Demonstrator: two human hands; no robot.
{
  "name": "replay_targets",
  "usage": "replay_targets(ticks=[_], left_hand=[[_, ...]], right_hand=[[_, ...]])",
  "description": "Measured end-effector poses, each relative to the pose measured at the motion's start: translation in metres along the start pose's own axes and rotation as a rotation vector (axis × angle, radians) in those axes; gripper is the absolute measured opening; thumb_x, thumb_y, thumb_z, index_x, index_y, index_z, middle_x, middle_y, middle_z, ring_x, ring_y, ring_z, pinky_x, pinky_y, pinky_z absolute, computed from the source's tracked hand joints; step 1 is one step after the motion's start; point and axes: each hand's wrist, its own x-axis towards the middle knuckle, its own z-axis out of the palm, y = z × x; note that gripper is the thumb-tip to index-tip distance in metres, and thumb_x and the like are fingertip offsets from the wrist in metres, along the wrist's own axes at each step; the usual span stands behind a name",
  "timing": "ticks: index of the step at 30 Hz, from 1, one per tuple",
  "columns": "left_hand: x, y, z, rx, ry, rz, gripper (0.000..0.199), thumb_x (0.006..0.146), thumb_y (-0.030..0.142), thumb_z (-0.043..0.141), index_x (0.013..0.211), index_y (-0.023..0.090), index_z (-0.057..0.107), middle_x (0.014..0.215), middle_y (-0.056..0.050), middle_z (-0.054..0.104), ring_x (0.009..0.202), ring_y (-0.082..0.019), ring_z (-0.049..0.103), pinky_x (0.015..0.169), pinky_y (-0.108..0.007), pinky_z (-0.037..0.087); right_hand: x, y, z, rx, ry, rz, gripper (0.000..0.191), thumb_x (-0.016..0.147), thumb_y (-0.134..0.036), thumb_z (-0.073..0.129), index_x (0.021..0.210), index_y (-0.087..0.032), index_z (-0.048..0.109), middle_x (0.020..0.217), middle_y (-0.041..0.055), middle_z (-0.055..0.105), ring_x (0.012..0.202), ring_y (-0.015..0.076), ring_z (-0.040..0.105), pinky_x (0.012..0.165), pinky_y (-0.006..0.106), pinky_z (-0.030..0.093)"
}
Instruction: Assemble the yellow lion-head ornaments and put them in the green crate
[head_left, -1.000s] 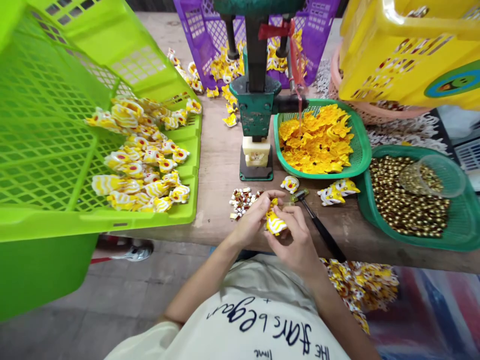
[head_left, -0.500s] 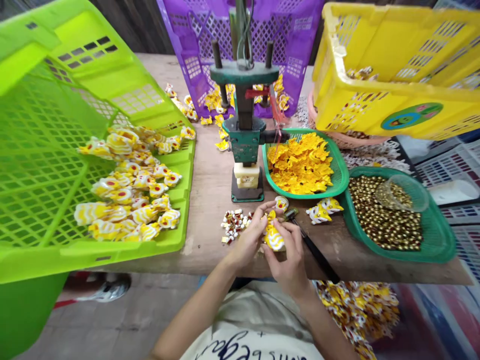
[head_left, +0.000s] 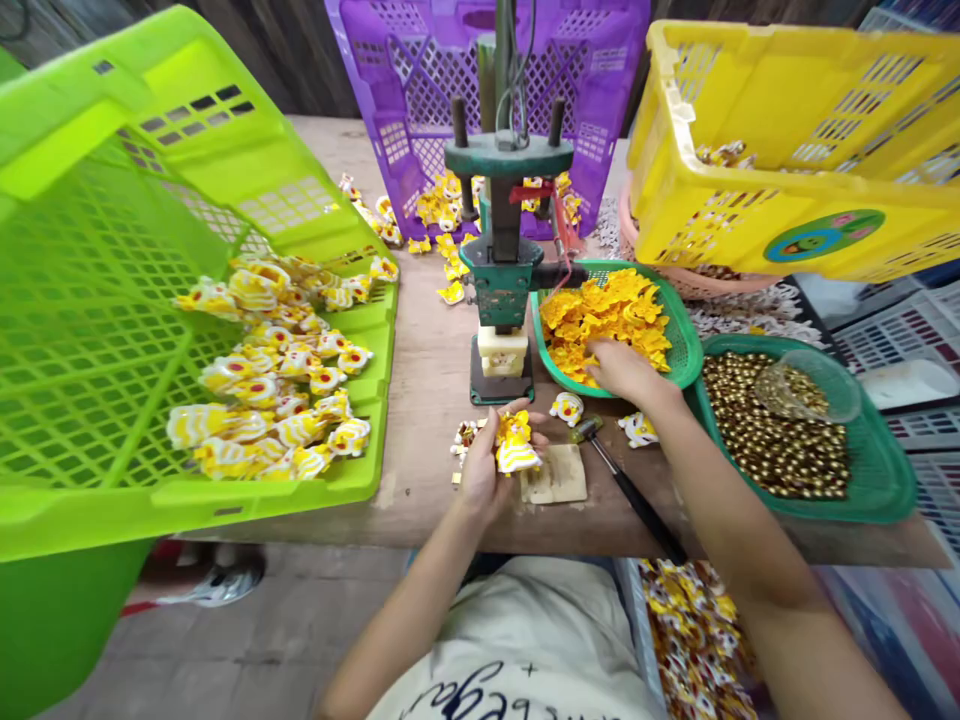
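Item: yellow-and-white striped figure (head_left: 514, 452), held in my left hand (head_left: 486, 470) just above the near edge of the wooden table (head_left: 427, 350). Fingers curled round it from the left, thumb on top; its long axis runs roughly towards the press.

Item: my right hand (head_left: 621, 368), reaching into the near edge of the green basket (head_left: 686, 345) of yellow pieces (head_left: 607, 310). Fingertips are down among the pieces; I cannot tell whether they pinch one. The basket lies ahead and to the right of the figure, so the right hand is the nearer one.

Item: green hand press (head_left: 504, 250), directly ahead of the figure, with a pale block at its base.

Item: tan block (head_left: 555, 474), just right of the figure.

Item: hammer (head_left: 622, 480), between the two hands.

Writing: shirt lettering only partly in view, not readable. Round sticker on the yellow crate (head_left: 795, 150), no legible words.
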Motion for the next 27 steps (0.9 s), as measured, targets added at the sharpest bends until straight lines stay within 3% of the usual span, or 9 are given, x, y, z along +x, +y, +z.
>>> replay_targets(ticks=[2, 6, 9, 12, 15, 20, 23, 27], left_hand=[[-0.001, -0.002, 0.001, -0.009, 0.015, -0.021, 0.039, 0.095, 0.046, 0.05, 0.112, 0.013, 0.062, 0.087, -0.008, 0.072, 0.063, -0.014, 0.068, 0.058, -0.024, 0.056], [-0.003, -0.002, 0.001, -0.007, 0.038, -0.049, 0.039, 0.095, 0.046, 0.048, 0.107, 0.012, 0.062, 0.076, -0.008, 0.07, 0.058, -0.015, 0.066, 0.053, -0.022, 0.053], [-0.003, -0.003, 0.002, -0.003, 0.029, -0.057, 0.038, 0.094, 0.046, 0.05, 0.107, 0.012, 0.062, 0.076, -0.008, 0.069, 0.059, -0.015, 0.067, 0.053, -0.022, 0.052], [-0.003, -0.005, 0.007, -0.001, -0.024, -0.058, 0.041, 0.092, 0.048, 0.053, 0.109, 0.012, 0.062, 0.079, -0.008, 0.07, 0.063, -0.016, 0.068, 0.055, -0.024, 0.053], [-0.004, -0.008, 0.015, 0.027, -0.089, -0.062, 0.045, 0.09, 0.051, 0.052, 0.11, 0.012, 0.062, 0.083, -0.009, 0.071, 0.067, -0.018, 0.068, 0.06, -0.027, 0.054], [-0.009, -0.012, 0.024, 0.106, -0.057, -0.079, 0.048, 0.088, 0.054, 0.055, 0.112, 0.013, 0.063, 0.088, -0.009, 0.071, 0.077, -0.022, 0.07, 0.067, -0.031, 0.055], [-0.011, -0.015, 0.021, 0.179, -0.027, -0.003, 0.044, 0.087, 0.053, 0.058, 0.11, 0.015, 0.065, 0.092, -0.007, 0.071, 0.084, -0.022, 0.069, 0.075, -0.032, 0.055], [-0.014, -0.02, 0.015, 0.365, -0.08, 0.104, 0.04, 0.088, 0.05, 0.058, 0.107, 0.016, 0.067, 0.099, -0.007, 0.069, 0.087, -0.02, 0.067, 0.078, -0.029, 0.053]], right_hand=[[0.014, 0.005, 0.004, 0.0, -0.056, 0.0, 0.009, 0.078, -0.009, 0.063, 0.084, -0.012, 0.068, 0.091, 0.0143, 0.072, 0.088, 0.0209, 0.066, 0.081, 0.028, 0.045], [0.011, 0.017, 0.003, 0.015, 0.034, 0.028, 0.011, 0.082, -0.01, 0.057, 0.088, -0.011, 0.066, 0.095, 0.0167, 0.071, 0.096, 0.0221, 0.065, 0.086, 0.03, 0.044], [-0.01, 0.018, -0.003, 0.195, 0.309, 0.069, 0.014, 0.087, -0.015, 0.051, 0.091, -0.013, 0.063, 0.097, 0.0157, 0.07, 0.093, 0.0224, 0.065, 0.086, 0.034, 0.048], [-0.046, -0.003, -0.002, 0.603, 0.683, 0.023, 0.012, 0.09, -0.025, 0.049, 0.091, -0.018, 0.06, 0.092, 0.0095, 0.069, 0.082, 0.0203, 0.067, 0.079, 0.036, 0.055], [-0.088, -0.038, 0.013, 0.841, 0.83, -0.099, 0.013, 0.09, -0.033, 0.056, 0.084, -0.022, 0.058, 0.088, 0.007, 0.068, 0.088, 0.0213, 0.067, 0.079, 0.038, 0.058], [-0.132, -0.071, 0.055, 1.011, 0.8, -0.106, 0.004, 0.088, -0.023, 0.063, 0.084, -0.021, 0.062, 0.093, 0.0063, 0.067, 0.093, 0.02, 0.067, 0.082, 0.038, 0.057], [-0.143, -0.068, 0.07, 1.041, 0.741, -0.098, 0.004, 0.087, -0.018, 0.065, 0.086, -0.021, 0.063, 0.098, 0.0062, 0.066, 0.096, 0.0196, 0.065, 0.085, 0.038, 0.056], [-0.15, -0.058, 0.07, 0.935, 0.654, -0.087, 0.007, 0.087, -0.022, 0.065, 0.094, -0.02, 0.065, 0.103, 0.0086, 0.063, 0.099, 0.0208, 0.063, 0.084, 0.038, 0.057]])
